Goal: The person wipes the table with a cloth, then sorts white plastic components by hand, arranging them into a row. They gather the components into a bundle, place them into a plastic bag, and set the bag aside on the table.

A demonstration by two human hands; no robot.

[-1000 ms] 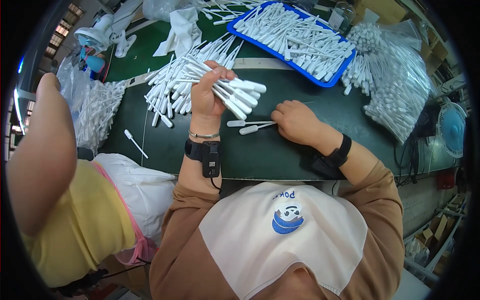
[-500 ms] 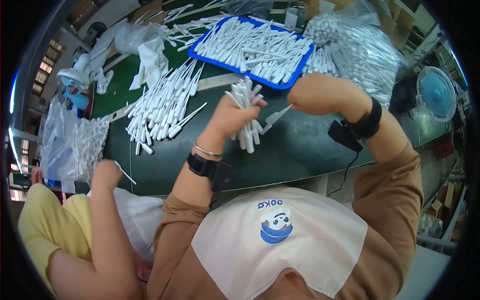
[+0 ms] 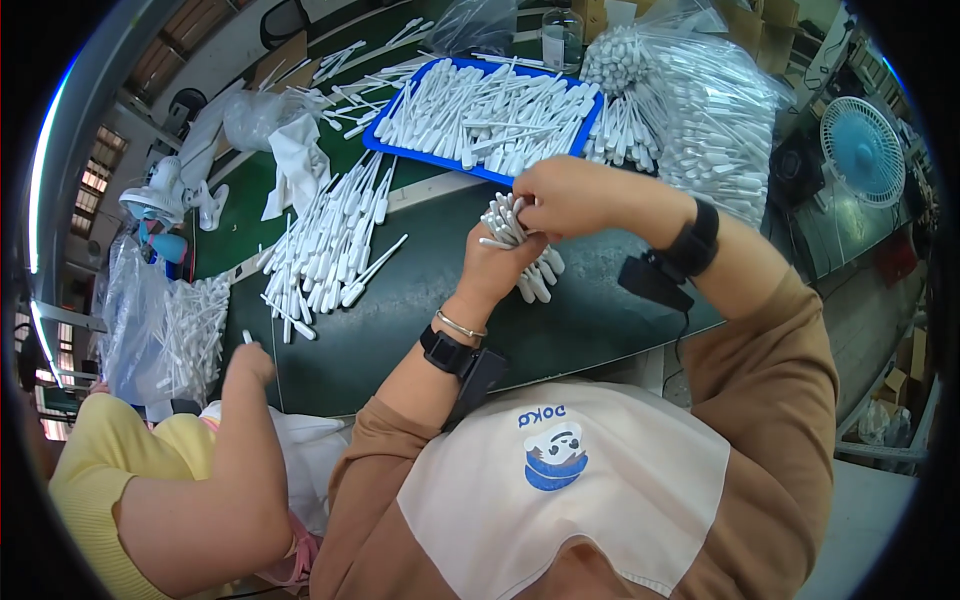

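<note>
My left hand [image 3: 492,268] is closed around a bundle of white plastic droppers [image 3: 541,277], above the dark green table near its front edge. Bulb ends stick out below the fist, and more ends show at its top. My right hand [image 3: 562,197] is closed in a pinch against the top of this bundle, on a dropper mostly hidden by the fingers. Just beyond my hands stands a blue tray [image 3: 592,130] heaped with loose droppers. Left of my hands, a pile of the same droppers [image 3: 325,245] lies on the table.
At the back right are a bunch of droppers [image 3: 625,125] and a filled clear bag [image 3: 715,130]. A clear jar [image 3: 562,42] stands behind the tray. On the left, a co-worker's hand [image 3: 250,362] holds a dropper beside another bag [image 3: 185,335]. A fan [image 3: 862,150] stands far right.
My right hand has moved left with a dropper, from beside the bundle to its top. My left hand has tilted the bundle and shifted slightly right. The co-worker's hand has moved too.
</note>
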